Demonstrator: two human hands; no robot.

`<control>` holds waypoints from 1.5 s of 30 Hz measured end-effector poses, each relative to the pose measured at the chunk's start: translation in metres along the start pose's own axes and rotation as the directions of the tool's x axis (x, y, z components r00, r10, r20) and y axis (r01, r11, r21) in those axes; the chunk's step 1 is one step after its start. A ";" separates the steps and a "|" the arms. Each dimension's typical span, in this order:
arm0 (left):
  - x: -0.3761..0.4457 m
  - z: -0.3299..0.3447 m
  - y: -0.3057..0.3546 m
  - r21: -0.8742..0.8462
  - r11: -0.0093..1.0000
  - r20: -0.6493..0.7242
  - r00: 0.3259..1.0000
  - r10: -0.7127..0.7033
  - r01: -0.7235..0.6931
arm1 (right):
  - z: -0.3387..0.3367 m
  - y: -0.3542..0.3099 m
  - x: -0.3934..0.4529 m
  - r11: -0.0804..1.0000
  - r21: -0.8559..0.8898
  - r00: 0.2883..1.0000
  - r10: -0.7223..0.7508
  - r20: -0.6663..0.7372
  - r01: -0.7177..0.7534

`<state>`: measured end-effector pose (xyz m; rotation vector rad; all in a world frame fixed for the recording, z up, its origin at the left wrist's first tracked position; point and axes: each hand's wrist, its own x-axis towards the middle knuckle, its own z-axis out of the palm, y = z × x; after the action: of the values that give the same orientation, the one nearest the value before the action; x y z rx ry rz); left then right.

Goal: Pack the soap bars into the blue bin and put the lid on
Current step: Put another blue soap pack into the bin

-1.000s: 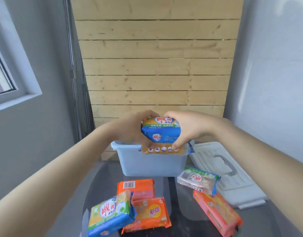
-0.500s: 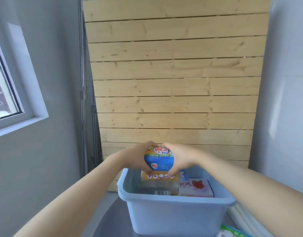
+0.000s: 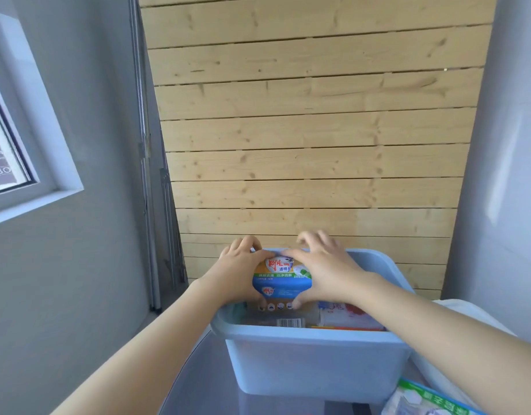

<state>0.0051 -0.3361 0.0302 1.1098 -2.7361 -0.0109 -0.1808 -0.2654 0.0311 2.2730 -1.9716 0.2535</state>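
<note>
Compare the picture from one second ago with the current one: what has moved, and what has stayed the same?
Both hands, left and right, have carried the blue-and-yellow soap bar from above the rim down into the blue bin, onto the bars already inside. The grip of both hands remains on it. The bin has stayed on the table; it only looks closer because the camera moved in.
</note>
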 end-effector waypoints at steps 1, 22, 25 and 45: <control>-0.001 -0.001 0.001 0.019 1.000 -0.003 1.000 0.004 -0.004 | -0.002 0.003 -0.002 0.999 0.028 0.999 0.035 0.007 -0.035; -0.016 -0.001 0.013 -0.071 0.988 -0.052 0.988 -0.144 0.140 | 0.019 0.001 -0.007 0.939 0.315 0.989 0.114 0.090 -0.137; -0.017 -0.001 0.012 -0.163 0.971 -0.093 0.977 -0.191 0.175 | 0.021 0.003 -0.005 0.893 0.422 0.987 0.148 0.062 -0.160; -0.090 -0.036 0.049 -0.583 0.796 -0.187 0.926 -0.327 0.163 | -0.031 -0.032 -0.077 0.917 0.397 0.953 0.091 -0.288 0.032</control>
<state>0.0411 -0.2362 0.0538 1.1635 -2.0993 -0.6080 -0.1614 -0.1802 0.0466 2.2446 -1.9282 1.0285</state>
